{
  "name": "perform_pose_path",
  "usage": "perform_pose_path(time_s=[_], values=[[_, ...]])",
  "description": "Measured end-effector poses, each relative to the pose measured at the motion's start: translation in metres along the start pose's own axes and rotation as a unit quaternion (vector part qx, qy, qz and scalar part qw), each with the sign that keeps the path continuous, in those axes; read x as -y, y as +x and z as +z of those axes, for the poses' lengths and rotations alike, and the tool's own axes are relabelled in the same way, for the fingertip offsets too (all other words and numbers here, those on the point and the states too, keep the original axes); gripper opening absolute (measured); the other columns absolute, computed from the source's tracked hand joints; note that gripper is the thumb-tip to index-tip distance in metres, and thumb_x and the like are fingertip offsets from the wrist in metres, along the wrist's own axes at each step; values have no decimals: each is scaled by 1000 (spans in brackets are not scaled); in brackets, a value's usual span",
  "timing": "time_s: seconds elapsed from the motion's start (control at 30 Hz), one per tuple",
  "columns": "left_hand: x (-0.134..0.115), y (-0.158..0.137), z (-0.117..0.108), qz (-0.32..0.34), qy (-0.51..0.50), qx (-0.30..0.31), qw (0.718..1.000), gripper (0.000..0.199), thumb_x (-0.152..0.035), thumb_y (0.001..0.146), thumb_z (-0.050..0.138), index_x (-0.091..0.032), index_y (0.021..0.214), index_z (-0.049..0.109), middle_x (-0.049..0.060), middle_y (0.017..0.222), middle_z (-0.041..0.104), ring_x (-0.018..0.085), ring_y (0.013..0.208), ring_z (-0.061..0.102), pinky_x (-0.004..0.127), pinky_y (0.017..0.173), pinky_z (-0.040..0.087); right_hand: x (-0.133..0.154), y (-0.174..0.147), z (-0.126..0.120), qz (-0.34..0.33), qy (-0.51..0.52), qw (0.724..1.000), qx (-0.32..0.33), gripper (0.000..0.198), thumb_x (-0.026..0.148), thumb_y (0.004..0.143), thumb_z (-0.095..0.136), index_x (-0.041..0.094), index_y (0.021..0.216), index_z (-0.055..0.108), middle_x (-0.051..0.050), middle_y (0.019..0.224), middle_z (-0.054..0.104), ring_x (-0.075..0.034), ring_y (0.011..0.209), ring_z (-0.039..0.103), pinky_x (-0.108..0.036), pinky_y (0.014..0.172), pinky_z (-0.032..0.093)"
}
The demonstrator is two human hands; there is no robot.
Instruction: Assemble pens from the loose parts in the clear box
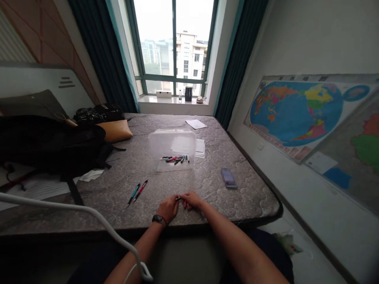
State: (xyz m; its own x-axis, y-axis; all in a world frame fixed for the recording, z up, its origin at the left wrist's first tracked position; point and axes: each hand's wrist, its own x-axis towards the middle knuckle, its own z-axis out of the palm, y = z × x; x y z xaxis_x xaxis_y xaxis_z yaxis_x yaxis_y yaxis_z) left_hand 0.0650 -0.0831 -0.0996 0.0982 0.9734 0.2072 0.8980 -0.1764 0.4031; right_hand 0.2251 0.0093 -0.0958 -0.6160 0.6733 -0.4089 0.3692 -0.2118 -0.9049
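Observation:
My left hand (168,208), with a dark band on its wrist, is closed near the front edge of the mattress. Its fingers meet those of my right hand (192,200), closed as well. Between the fingertips shows a short, dark, pen-like piece (178,199); most of it is hidden. To the left lie a blue pen (134,195) and a red pen (141,191), side by side and slanted. Beyond my hands stands a clear plastic box (156,148), with several pens (177,159) heaped inside.
Papers (200,148) lie behind the box, and a blurred bluish item (228,178) sits to the right. At left are a black bag (53,142) and a tan pouch (115,131). A white tube (89,209) curves across the lower left. The mattress (251,201) ends just before me.

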Motion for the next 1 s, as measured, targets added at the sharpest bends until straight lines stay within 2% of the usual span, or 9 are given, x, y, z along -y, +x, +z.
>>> perform_pose_path(time_s=[0.17, 0.3, 0.4, 0.57, 0.67, 0.8, 0.9, 1.0], values=[[-2, 1, -2, -26, 48, -7, 998, 25, -35, 99, 34, -23, 101, 56, 6, 94, 68, 18, 89, 63, 27, 77, 41, -4, 4, -3, -12, 47, 997, -60, 33, 34, 92, 50, 14, 66, 57, 3, 48, 56, -6, 35, 46, -17, 38, 33], [-3, 2, -4, -28, 87, 10, 996, 32, -39, 100, 30, -22, 93, 57, 6, 86, 68, 19, 81, 62, 27, 69, 37, -6, 5, -2, -24, 60, 993, -95, 36, 35, 92, 53, 15, 62, 54, 3, 47, 54, -6, 36, 47, -16, 38, 34], [-2, 2, -3, -33, 101, 14, 994, 35, -38, 100, 28, -21, 94, 59, 7, 84, 67, 19, 78, 61, 28, 67, 34, -9, 6, -2, -24, 61, 994, -83, 34, 35, 90, 56, 15, 63, 55, 3, 47, 54, -6, 35, 47, -16, 37, 33], [-1, 2, -2, -38, 107, 15, 993, 40, -37, 100, 25, -20, 90, 61, 8, 83, 67, 19, 78, 60, 28, 67, 33, -10, 3, -7, -24, 102, 992, -65, 16, 29, 87, 61, 15, 81, 57, 3, 55, 61, -8, 42, 54, -15, 40, 40], [-1, 2, -1, -32, 104, 15, 994, 40, -37, 101, 24, -21, 94, 61, 7, 85, 67, 19, 81, 60, 28, 69, 35, -6, 0, -8, -7, 97, 993, -64, 26, 39, 88, 61, 15, 78, 56, 1, 55, 63, -8, 42, 55, -16, 40, 41], [-2, 3, -2, -21, 101, 15, 995, 38, -36, 101, 26, -21, 100, 60, 7, 92, 67, 19, 88, 60, 28, 76, 37, -1, 0, -7, 3, 29, 999, -35, 39, 47, 89, 58, 14, 69, 59, 2, 45, 55, -7, 33, 45, -17, 33, 33], [-2, 3, -2, -17, 103, 14, 994, 38, -36, 101, 26, -21, 96, 61, 8, 91, 67, 19, 88, 59, 29, 76, 37, -3, 0, -8, -12, 2, 999, -40, 35, 42, 88, 61, 14, 68, 60, 4, 45, 53, -5, 32, 41, -16, 33, 29], [-2, 3, -2, -19, 105, 10, 994, 39, -35, 101, 26, -20, 93, 61, 8, 89, 67, 20, 85, 59, 29, 74, 37, -7, 0, -9, -25, 33, 998, -38, 23, 35, 83, 68, 14, 78, 61, 3, 55, 61, -6, 38, 48, -15, 37, 34]])
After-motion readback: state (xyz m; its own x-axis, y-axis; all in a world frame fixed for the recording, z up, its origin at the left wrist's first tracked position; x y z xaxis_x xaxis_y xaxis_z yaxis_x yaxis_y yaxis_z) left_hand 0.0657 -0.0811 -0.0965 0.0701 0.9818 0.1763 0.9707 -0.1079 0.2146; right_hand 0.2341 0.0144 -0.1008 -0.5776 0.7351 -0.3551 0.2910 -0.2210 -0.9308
